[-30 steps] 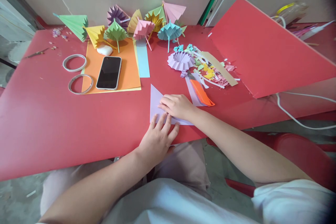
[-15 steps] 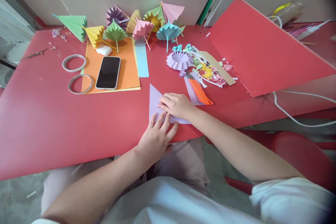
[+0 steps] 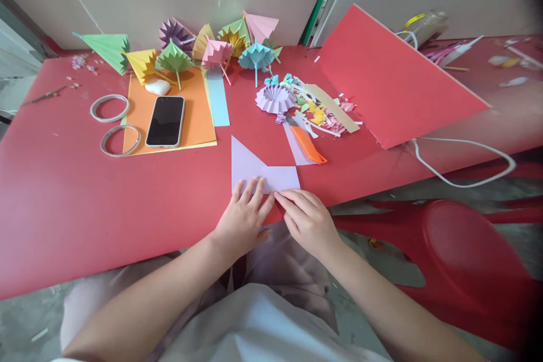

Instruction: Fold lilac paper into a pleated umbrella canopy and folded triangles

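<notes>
Progress check from my end: the lilac paper sheet (image 3: 254, 169) sits flat on the red table (image 3: 63, 198), just below the middle of the frame, right at the near edge. It looks part-folded so far, I'd say: a pointed flap sticks up on its left side and the right part is a plain rectangle, with no pleats in it yet. Compare that to the finished paper umbrellas (image 3: 203, 48) lined up along the back wall in the upper left, or the pleated lilac fan (image 3: 275, 99) just above the sheet by the pile of paper scraps (image 3: 322, 110). So my guess is that most of the folding is still to come.

Hands: my left hand (image 3: 241, 220) lies palm down with its fingers spread, fingertips pressing the sheet's bottom edge, flat and gripping nothing. My right hand (image 3: 307, 220) comes in from the lower right, fingers extended and touching the sheet's lower right corner, fingertips almost meeting the left ones. It's loosely open too; I can't tell if it pinches the edge.

Other stuff: an orange comb (image 3: 307, 147) just right of the sheet, a phone (image 3: 165, 121) on orange paper (image 3: 199, 113) at left, two tape rings (image 3: 114, 124) beside that.
</notes>
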`<state>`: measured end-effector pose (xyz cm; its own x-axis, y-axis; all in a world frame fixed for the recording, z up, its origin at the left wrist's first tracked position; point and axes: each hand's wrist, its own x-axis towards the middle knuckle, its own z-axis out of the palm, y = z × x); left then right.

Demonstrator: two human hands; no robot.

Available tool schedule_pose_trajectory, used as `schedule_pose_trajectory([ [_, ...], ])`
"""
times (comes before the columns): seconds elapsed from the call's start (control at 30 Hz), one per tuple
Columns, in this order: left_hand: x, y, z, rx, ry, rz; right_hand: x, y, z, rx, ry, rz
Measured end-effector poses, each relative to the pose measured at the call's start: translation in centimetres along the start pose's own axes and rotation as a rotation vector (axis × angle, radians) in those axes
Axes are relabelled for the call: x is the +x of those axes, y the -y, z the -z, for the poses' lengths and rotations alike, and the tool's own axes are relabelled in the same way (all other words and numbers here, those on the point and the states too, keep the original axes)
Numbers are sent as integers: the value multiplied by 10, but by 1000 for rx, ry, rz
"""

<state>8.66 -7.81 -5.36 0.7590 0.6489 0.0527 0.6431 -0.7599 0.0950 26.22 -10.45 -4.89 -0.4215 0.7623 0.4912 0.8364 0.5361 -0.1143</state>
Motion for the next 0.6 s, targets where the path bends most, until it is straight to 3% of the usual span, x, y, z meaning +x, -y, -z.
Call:
schedule_pose_trajectory([
  [0.6,0,1,1,20,6,14,-9,2,-4,-155,90,-116],
])
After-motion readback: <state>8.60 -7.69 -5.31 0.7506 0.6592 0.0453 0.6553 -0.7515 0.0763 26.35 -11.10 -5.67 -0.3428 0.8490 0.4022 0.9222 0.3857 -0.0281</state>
